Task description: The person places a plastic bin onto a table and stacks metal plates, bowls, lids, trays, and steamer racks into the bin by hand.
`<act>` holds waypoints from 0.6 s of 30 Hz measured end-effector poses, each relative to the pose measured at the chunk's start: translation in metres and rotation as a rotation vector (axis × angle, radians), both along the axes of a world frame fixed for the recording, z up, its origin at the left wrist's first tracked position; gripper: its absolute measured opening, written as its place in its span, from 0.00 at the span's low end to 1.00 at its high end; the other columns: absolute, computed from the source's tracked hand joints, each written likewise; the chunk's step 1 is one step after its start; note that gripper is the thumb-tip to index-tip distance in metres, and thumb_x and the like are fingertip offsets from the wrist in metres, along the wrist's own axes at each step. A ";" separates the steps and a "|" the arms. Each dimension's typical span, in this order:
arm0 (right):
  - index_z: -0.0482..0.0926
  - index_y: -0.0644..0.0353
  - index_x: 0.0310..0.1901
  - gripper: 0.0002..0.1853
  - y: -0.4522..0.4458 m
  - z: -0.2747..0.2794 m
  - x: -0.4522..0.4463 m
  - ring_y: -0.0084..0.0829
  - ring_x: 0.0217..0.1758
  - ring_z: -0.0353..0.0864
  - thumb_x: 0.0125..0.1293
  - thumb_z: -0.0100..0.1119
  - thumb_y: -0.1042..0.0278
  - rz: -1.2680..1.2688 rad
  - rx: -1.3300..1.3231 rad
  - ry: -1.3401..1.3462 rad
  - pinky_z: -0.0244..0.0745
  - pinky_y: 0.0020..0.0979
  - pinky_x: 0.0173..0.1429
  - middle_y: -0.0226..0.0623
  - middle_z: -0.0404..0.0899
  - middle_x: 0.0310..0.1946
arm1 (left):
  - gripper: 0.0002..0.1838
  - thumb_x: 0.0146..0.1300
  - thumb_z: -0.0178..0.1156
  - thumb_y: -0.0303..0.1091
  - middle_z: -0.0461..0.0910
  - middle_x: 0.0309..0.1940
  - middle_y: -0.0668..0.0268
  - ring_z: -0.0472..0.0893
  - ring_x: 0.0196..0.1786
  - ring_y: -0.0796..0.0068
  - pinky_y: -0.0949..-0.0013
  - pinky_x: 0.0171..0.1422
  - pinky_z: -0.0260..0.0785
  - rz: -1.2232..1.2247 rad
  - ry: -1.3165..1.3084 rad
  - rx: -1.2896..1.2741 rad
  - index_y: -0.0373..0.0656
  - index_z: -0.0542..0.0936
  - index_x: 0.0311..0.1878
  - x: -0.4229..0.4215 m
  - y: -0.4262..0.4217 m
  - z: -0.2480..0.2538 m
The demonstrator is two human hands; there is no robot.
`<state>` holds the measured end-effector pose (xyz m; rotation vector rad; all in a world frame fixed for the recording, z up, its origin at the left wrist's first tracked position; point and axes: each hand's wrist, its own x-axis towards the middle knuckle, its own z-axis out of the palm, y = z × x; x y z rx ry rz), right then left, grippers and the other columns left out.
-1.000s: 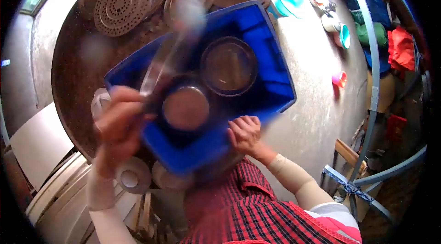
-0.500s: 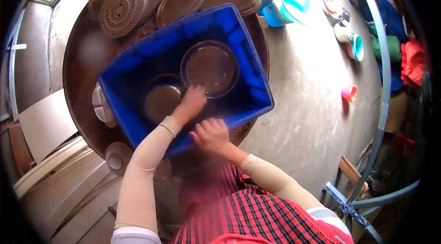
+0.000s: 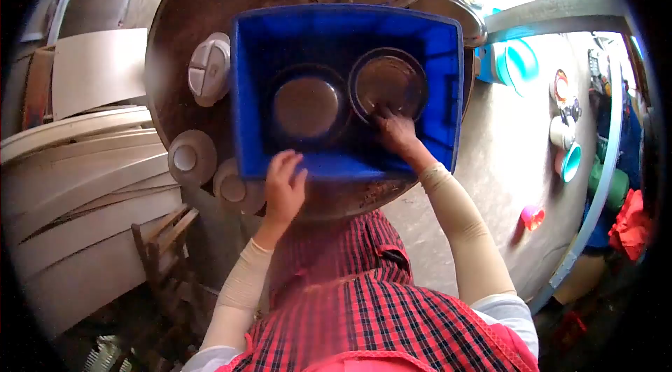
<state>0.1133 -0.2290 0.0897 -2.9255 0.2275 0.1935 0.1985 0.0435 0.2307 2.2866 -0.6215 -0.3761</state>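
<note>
- Your right hand (image 3: 400,135) has moved into the bin (image 3: 343,18), to the right dish (image 3: 393,79); grip unclear.
- Your left hand (image 3: 283,193): half-open, empty, by the near rim.
- Right dish: likely stiff, slippery; best held by its edge.

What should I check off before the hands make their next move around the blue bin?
1. Blue bin on the round table: ok.
2. Left dish and right dish both inside the bin: ok.
3. Right hand at the right dish's near edge: ok.
4. Right hand's grip secure: cannot tell, fingertips dark against the dish.
5. Left hand steadying the bin: cannot tell, contact with the near rim is unclear.
6. A hand on each dish: not ok, none on the left dish.
</note>
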 end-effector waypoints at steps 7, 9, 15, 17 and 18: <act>0.77 0.57 0.40 0.12 0.033 0.020 0.078 0.52 0.42 0.74 0.59 0.53 0.60 -0.351 0.497 -0.161 0.71 0.47 0.44 0.50 0.75 0.36 | 0.28 0.61 0.53 0.47 0.69 0.57 0.54 0.69 0.58 0.57 0.60 0.62 0.60 0.808 0.731 -0.095 0.36 0.67 0.59 0.058 -0.011 -0.127; 0.77 0.57 0.42 0.15 0.030 0.006 0.113 0.53 0.42 0.74 0.62 0.50 0.56 -0.337 0.521 -0.167 0.70 0.47 0.45 0.51 0.76 0.37 | 0.31 0.63 0.49 0.53 0.68 0.59 0.55 0.68 0.59 0.60 0.59 0.63 0.60 1.045 0.987 -0.260 0.37 0.66 0.60 0.081 -0.015 -0.135; 0.78 0.53 0.47 0.21 0.021 -0.014 0.176 0.51 0.42 0.76 0.63 0.44 0.49 -0.182 0.417 0.228 0.71 0.46 0.46 0.52 0.77 0.39 | 0.30 0.64 0.45 0.55 0.67 0.59 0.59 0.68 0.59 0.60 0.54 0.61 0.62 1.135 1.067 -0.497 0.41 0.66 0.62 0.081 -0.022 -0.159; 0.78 0.57 0.47 0.24 0.016 -0.030 0.184 0.51 0.46 0.76 0.67 0.39 0.47 -0.052 0.445 0.219 0.70 0.47 0.50 0.54 0.77 0.42 | 0.30 0.64 0.45 0.54 0.67 0.60 0.58 0.68 0.60 0.59 0.54 0.62 0.61 1.201 1.133 -0.437 0.41 0.66 0.62 0.083 -0.023 -0.165; 0.78 0.57 0.47 0.24 0.016 -0.049 0.189 0.51 0.46 0.76 0.66 0.39 0.47 -0.063 0.406 0.223 0.70 0.47 0.50 0.53 0.77 0.43 | 0.30 0.65 0.44 0.54 0.66 0.60 0.59 0.67 0.60 0.59 0.54 0.63 0.60 1.181 1.182 -0.510 0.42 0.66 0.62 0.084 -0.021 -0.171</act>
